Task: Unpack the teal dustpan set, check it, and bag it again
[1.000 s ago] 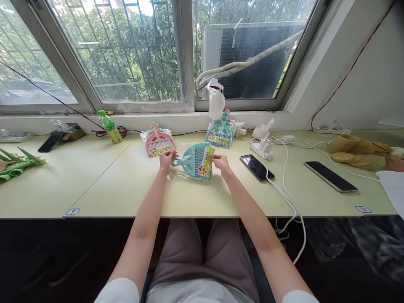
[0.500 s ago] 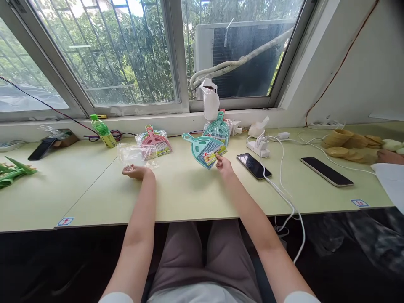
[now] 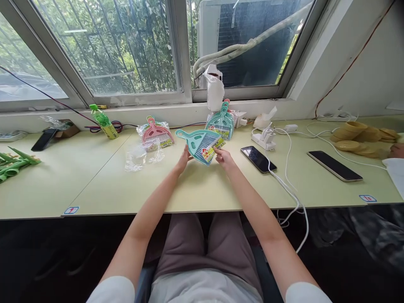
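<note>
A teal dustpan and brush set (image 3: 197,143) with a yellow label is held above the table, its handle pointing left. My right hand (image 3: 223,156) pinches the label end at its right side. At the lower left edge of the set is my left hand (image 3: 184,159), its fingers partly behind the dustpan and gripping it. Crumpled clear plastic wrap (image 3: 135,158) lies on the table to the left. Behind that rests a wrapped pink dustpan set (image 3: 156,134). Another wrapped teal set (image 3: 221,123) leans near the window sill.
On the table (image 3: 126,193) are a green bottle (image 3: 105,124), a black phone (image 3: 258,159), a second phone (image 3: 334,166), a power strip (image 3: 264,140) with white cables, green stalks (image 3: 17,165) and tan pieces (image 3: 356,134). Another person's hand (image 3: 397,150) shows at the far right.
My left hand has let go of the clear wrap, which now lies on the table, and has moved right to the teal set. The view has shifted slightly.
</note>
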A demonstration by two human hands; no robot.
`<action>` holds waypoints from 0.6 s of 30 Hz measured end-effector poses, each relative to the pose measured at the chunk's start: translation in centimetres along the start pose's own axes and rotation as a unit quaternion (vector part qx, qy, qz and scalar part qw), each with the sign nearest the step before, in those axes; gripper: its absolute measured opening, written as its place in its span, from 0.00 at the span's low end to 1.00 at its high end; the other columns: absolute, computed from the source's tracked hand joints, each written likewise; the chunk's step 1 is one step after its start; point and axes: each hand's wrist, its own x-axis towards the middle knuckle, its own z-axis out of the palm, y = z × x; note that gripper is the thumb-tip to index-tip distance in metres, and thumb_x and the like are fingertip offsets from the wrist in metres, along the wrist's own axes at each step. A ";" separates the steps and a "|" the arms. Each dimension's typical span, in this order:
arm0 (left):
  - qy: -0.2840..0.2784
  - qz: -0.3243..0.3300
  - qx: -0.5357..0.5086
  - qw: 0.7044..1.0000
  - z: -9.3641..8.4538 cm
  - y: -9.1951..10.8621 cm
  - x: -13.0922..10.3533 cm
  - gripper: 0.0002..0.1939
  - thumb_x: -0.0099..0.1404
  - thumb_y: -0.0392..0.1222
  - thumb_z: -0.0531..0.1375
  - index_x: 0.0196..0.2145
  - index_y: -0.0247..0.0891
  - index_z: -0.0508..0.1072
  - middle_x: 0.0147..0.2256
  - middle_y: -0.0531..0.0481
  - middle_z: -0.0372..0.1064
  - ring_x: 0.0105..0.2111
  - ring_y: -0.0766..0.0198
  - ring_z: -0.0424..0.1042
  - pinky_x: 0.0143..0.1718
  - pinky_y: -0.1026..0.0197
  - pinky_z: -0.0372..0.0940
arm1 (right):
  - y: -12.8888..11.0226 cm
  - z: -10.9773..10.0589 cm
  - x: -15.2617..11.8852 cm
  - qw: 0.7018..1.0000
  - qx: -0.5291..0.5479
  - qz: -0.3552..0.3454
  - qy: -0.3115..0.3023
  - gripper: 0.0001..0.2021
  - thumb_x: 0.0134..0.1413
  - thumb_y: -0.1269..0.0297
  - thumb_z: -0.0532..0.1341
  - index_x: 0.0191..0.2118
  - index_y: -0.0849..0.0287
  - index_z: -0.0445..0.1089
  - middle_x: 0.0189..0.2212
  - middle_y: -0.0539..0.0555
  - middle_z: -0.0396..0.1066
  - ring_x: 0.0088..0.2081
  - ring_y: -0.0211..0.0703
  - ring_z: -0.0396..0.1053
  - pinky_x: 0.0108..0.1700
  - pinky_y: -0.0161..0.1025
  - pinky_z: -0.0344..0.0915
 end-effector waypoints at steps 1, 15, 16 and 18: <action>-0.032 -0.016 -0.030 0.999 0.7 -0.3 -0.1 0.29 0.68 0.59 0.44 0.60 0.42 0.60 0.51 0.43 0.70 0.53 0.53 0.68 0.52 0.51 0.65 | -0.1 -0.2 0.2 1.000 -0.023 0.005 -0.007 0.16 0.35 0.65 0.75 0.28 0.61 0.68 0.21 0.45 0.62 0.16 0.24 0.41 0.15 0.30 0.41; 0.113 -0.065 -0.022 0.991 -1.0 -1.4 1.2 0.07 0.63 0.43 0.52 0.29 0.38 0.62 0.21 0.56 0.57 0.19 0.68 0.62 0.23 0.64 0.64 | -0.9 -4.3 2.2 0.838 -0.359 -0.205 0.357 0.31 0.42 0.72 0.67 0.53 0.62 0.55 0.51 0.66 0.58 0.45 0.47 0.67 0.50 0.42 0.62; 0.114 -0.066 -0.021 0.991 -1.0 -1.6 1.3 0.07 0.63 0.42 0.52 0.28 0.38 0.62 0.21 0.56 0.57 0.19 0.68 0.61 0.23 0.64 0.64 | -0.9 -4.5 2.3 0.844 -0.349 -0.193 0.359 0.30 0.43 0.73 0.66 0.52 0.61 0.55 0.51 0.65 0.57 0.44 0.47 0.68 0.50 0.42 0.63; 0.113 -0.065 -0.021 0.991 -1.1 -1.9 1.5 0.08 0.63 0.42 0.52 0.27 0.38 0.61 0.21 0.56 0.56 0.19 0.68 0.60 0.23 0.65 0.63 | -1.0 -4.4 2.5 0.848 -0.337 -0.181 0.366 0.26 0.46 0.75 0.62 0.51 0.60 0.55 0.52 0.65 0.56 0.42 0.45 0.69 0.50 0.42 0.63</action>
